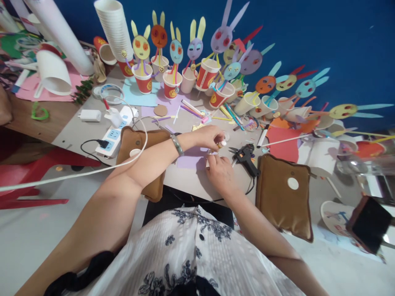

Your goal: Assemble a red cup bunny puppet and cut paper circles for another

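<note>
My left hand (210, 137), with a bangle on its wrist, reaches over the table with the fingers drawn together. At its fingertips is a small yellowish object with a pale round top (221, 144), too small to name. Just below, my right hand (221, 172) has its fingers curled in a pinch, and what they hold is mostly hidden. A sheet of purple paper (191, 162) lies under and left of the hands. Right of them a black glue gun (247, 159) rests on the table, its nozzle toward my right hand.
Paper cups with rabbit figures (144, 80) line the back by the blue wall. Brown cushion-like pads (285, 201) lie at both sides. A power strip (112, 139) is at left, its white cable (92, 177) crossing above my left forearm. Pipe cleaners (233, 115) and red paper (282, 142) lie beyond.
</note>
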Demonstrator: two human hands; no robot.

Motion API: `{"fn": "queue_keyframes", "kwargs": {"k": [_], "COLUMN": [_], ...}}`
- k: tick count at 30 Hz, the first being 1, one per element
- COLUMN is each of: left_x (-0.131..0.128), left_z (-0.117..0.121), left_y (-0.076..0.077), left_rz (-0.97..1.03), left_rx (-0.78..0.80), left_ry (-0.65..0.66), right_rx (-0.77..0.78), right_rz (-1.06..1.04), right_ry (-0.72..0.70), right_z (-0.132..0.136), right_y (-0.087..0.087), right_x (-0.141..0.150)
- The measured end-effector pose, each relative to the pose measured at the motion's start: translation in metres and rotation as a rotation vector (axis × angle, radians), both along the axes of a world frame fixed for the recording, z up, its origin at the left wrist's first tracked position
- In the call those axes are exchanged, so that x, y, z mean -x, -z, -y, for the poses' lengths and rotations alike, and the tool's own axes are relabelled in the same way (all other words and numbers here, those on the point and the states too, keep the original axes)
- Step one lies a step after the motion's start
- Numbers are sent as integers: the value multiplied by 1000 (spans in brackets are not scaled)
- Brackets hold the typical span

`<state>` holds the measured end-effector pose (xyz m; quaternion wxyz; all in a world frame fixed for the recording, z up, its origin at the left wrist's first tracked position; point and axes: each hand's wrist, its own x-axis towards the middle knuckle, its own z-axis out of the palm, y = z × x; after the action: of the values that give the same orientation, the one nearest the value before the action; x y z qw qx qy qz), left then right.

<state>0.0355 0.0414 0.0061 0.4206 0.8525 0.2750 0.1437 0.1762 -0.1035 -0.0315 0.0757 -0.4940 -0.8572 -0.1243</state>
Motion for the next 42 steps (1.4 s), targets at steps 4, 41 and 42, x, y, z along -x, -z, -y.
{"fn": "queue_keyframes", "kwargs": {"k": [4,41,42], "left_x": [0,2,2], "left_z": [0,1,1], "left_y": [1,-3,-4], "left_rz": [-23,-38,-43], "left_rx": [-4,30,29], "left_ry": [-14,-50,-47], "right_rx": [41,487,532], "right_rz": [-62,-1167,-1154], "right_ry": [-26,421,407], "right_z": [3,-73,-82], "right_y": [2,-38,-34], "right_x": [-5,-86,-88]}}
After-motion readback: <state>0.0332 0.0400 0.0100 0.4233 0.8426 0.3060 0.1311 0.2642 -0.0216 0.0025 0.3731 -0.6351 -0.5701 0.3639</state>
